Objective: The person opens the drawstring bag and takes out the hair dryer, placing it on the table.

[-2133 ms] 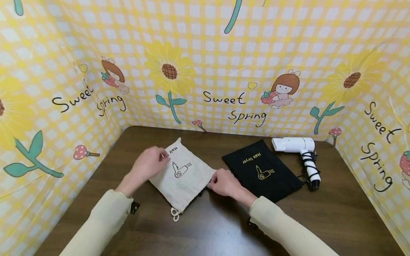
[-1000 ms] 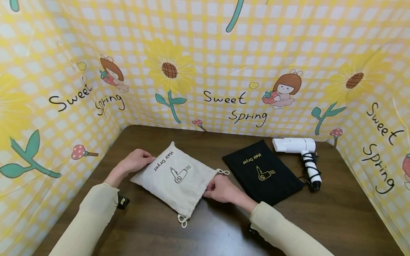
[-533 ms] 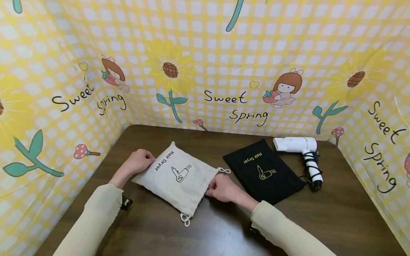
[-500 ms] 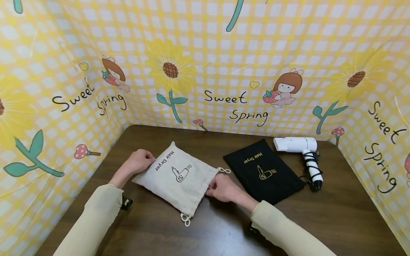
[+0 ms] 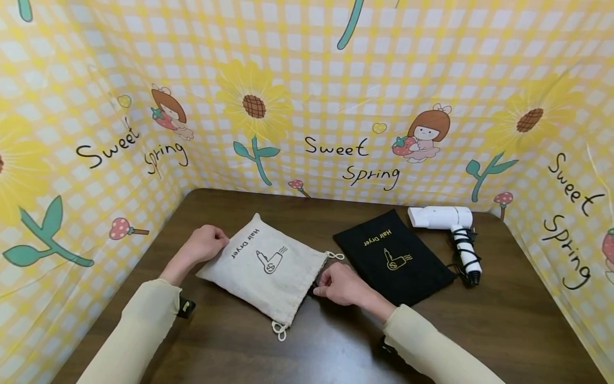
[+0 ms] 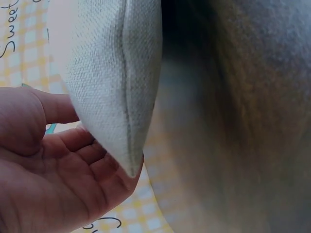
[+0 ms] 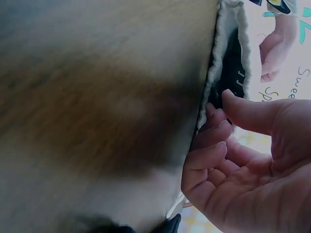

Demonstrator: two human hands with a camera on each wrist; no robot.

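Note:
A cream cloth drawstring bag [image 5: 261, 269] printed "Hair Dryer" lies plump on the table. My left hand [image 5: 205, 242] pinches its far left edge; in the left wrist view the thumb and fingers of the left hand [image 6: 63, 170] stand either side of the cloth. At the bag's gathered mouth, my right hand [image 5: 345, 285] has thumb and fingertips on a black object [image 5: 313, 288]. In the right wrist view this black object [image 7: 232, 73], with small pale marks, sits inside the open mouth, and the right hand [image 7: 243, 160] pinches its end. Most of it is hidden in the bag.
A black cloth bag [image 5: 393, 261] with yellow "Hair Dryer" print lies flat just right of my right hand. Beyond it rests a white hair dryer [image 5: 441, 217], its black cord wound round the handle. Yellow checked cloth [image 5: 307, 96] hangs around the brown table [image 5: 230, 346].
The cream bag slid left and flattened out, its full print now showing, as the left hand moved to its edge. Lately the right hand drew slightly right, and black shows at the mouth.

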